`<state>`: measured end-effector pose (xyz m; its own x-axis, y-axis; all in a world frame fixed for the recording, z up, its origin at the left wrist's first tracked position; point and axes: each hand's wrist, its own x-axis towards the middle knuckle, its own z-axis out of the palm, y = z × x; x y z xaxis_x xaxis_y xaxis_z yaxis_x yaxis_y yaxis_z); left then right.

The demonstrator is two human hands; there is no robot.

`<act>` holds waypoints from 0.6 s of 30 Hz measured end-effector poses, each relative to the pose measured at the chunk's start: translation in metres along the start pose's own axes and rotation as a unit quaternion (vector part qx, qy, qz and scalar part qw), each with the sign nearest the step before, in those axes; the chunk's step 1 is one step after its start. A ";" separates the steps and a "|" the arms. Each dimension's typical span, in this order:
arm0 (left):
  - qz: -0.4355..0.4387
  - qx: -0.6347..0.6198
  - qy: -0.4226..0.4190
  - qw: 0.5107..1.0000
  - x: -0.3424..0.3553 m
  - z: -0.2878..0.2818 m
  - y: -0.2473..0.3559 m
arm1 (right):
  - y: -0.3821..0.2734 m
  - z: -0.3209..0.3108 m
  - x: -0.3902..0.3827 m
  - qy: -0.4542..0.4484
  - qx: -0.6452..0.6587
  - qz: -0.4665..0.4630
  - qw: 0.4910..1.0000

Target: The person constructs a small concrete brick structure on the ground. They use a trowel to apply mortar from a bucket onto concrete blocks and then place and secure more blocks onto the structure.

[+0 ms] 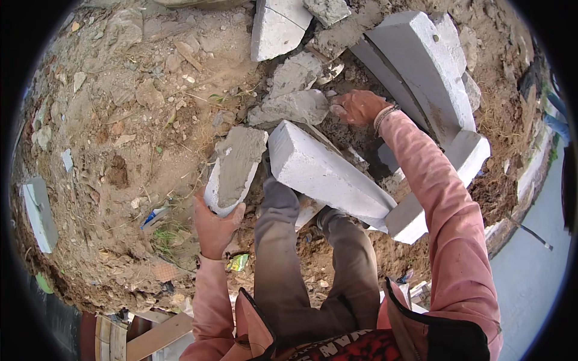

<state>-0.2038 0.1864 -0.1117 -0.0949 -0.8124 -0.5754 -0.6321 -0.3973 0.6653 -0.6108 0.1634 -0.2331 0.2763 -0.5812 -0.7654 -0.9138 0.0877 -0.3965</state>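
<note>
My left hand (218, 230) grips the near end of a pale concrete block (211, 191), thumb on one side and fingers on the other. Grey wet-looking mortar (238, 165) covers most of that block's upper face. To the right, my right hand (357, 107) is closed, knuckles up, beside a grey mortar lump (295, 108); whatever its fingers hold is hidden beneath it. A long pale block (328, 171) lies slanted between my two hands, just beyond my knees. Beyond my right wrist stands another long block (427, 69) with a dark gap along its side.
Shorter blocks lie at the right (466, 156) and near my right knee (406, 219). A further block (280, 27) sits at the top. Stony brown soil (150, 96) spreads to the left, with a loose block piece (40, 213) far left. Wooden boards (159, 337) lie behind me.
</note>
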 end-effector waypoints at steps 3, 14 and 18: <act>-0.021 -0.019 -0.008 1.000 0.003 0.000 0.012 | 0.002 -0.001 -0.014 0.018 -0.037 0.077 0.996; -0.005 -0.020 -0.026 0.999 0.007 0.012 0.013 | -0.007 0.062 -0.050 0.276 0.109 0.181 0.938; 0.015 -0.022 -0.026 0.999 0.008 0.027 0.019 | 0.018 0.048 -0.035 0.308 0.121 0.153 0.931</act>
<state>-0.2373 0.1838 -0.1159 -0.1542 -0.8016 -0.5776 -0.5938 -0.3920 0.7027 -0.6227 0.2240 -0.2377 -0.2778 -0.8463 -0.4545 -0.8069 0.4623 -0.3677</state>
